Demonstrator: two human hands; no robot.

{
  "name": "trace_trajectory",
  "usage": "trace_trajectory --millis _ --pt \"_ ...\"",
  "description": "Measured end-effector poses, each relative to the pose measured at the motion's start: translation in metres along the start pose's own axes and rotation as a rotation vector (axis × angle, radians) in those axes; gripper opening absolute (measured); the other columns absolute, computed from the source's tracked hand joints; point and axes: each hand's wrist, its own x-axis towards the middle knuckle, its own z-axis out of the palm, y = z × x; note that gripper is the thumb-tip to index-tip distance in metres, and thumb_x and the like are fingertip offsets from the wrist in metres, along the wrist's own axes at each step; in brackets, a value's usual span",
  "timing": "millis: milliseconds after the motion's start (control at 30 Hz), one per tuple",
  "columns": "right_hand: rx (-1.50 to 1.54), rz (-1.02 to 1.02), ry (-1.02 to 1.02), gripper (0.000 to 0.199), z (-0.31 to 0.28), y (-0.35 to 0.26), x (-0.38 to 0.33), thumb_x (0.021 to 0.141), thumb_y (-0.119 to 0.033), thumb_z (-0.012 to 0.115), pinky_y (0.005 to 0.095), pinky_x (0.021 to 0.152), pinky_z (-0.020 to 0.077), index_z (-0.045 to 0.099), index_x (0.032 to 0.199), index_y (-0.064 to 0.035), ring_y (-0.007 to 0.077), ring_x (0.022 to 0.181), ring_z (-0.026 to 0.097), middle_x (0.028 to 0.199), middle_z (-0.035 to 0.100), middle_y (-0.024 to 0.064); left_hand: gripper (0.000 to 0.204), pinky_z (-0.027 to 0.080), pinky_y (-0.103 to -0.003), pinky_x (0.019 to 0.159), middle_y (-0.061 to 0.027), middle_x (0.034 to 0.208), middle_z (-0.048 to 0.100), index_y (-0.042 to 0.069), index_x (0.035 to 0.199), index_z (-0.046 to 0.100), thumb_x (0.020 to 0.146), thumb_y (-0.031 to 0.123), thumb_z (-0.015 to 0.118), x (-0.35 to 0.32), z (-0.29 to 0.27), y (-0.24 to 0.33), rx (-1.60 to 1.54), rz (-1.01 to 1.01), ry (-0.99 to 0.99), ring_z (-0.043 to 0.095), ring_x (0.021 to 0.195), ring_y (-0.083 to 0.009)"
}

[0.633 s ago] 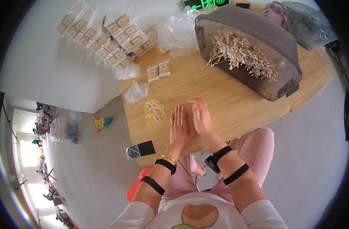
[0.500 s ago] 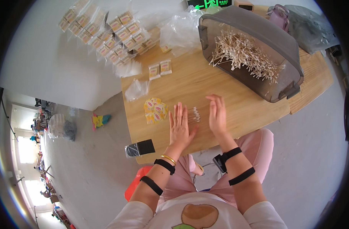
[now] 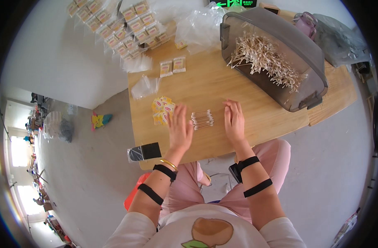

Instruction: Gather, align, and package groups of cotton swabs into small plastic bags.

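Swabs (image 3: 202, 120) with white tips lie side by side in a small row at the centre of the frame, on the wooden table (image 3: 209, 91), between the person's two hands. The left hand (image 3: 180, 127), just left of the row, is open with fingers extended and nothing visible in its grasp; it partly overlaps some yellow and white cards (image 3: 158, 106), though contact cannot be told. The right hand (image 3: 234, 120), apart from the row on its right, is also open, its fingers close together and slightly bent, with nothing seen in it. A grey bin (image 3: 286, 35) at upper right holds a loose heap of swabs. Two filled packets (image 3: 179, 64) lie above the cards.
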Motion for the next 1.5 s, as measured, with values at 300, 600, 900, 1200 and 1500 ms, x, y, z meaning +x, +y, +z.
trace_trajectory --millis 300,600,900,1200,1500 --pt "-0.161 -0.362 -0.331 0.028 0.003 -0.015 -0.028 0.08 -0.002 0.071 0.0481 0.096 0.0515 0.068 0.107 -0.0082 0.0385 0.114 0.057 0.12 0.059 0.0136 0.039 0.029 -0.051 0.118 -0.0097 0.135 0.055 0.008 0.125 0.055 0.086 0.01 0.062 -0.014 0.0 -0.016 0.106 -0.028 0.097 0.051 0.127 -0.0321" --pt "-0.284 -0.48 -0.439 0.032 0.007 -0.017 -0.029 0.076 -0.005 0.073 0.0576 0.11 0.0455 0.07 0.107 -0.0104 0.041 0.121 0.055 0.125 0.055 0.014 0.044 0.032 -0.052 0.114 -0.011 0.133 0.055 0.008 0.125 0.054 0.082 0.008 0.063 -0.013 0.003 -0.017 0.059 -0.021 0.077 0.05 0.124 -0.0367" --pt "-0.334 -0.486 -0.481 0.037 0.008 -0.021 -0.026 0.079 -0.009 0.074 0.0578 0.115 0.0396 0.07 0.116 -0.0109 0.0394 0.125 0.053 0.129 0.053 0.0139 0.043 0.032 -0.053 0.116 -0.011 0.132 0.055 0.009 0.124 0.054 0.081 0.01 0.064 -0.01 0.0 -0.016 0.041 -0.069 0.064 0.051 0.124 -0.0357" --pt "-0.39 -0.481 -0.511 0.041 0.009 -0.017 -0.027 0.082 -0.015 0.073 0.057 0.117 0.0369 0.068 0.123 -0.0129 0.0387 0.128 0.051 0.132 0.053 0.0148 0.044 0.03 -0.051 0.12 -0.0082 0.133 0.054 0.01 0.125 0.055 0.083 0.014 0.065 -0.011 -0.001 -0.014 0.062 -0.094 0.032 0.05 0.129 -0.0287" --pt "-0.442 -0.46 -0.53 0.047 0.01 -0.02 -0.027 0.084 -0.017 0.073 0.0564 0.119 0.0349 0.066 0.13 -0.015 0.0372 0.132 0.047 0.137 0.05 0.0146 0.047 0.031 -0.053 0.117 -0.0101 0.131 0.054 0.01 0.123 0.054 0.078 0.01 0.066 -0.011 0.0 -0.016 0.025 -0.079 0.053 0.05 0.125 -0.0327"
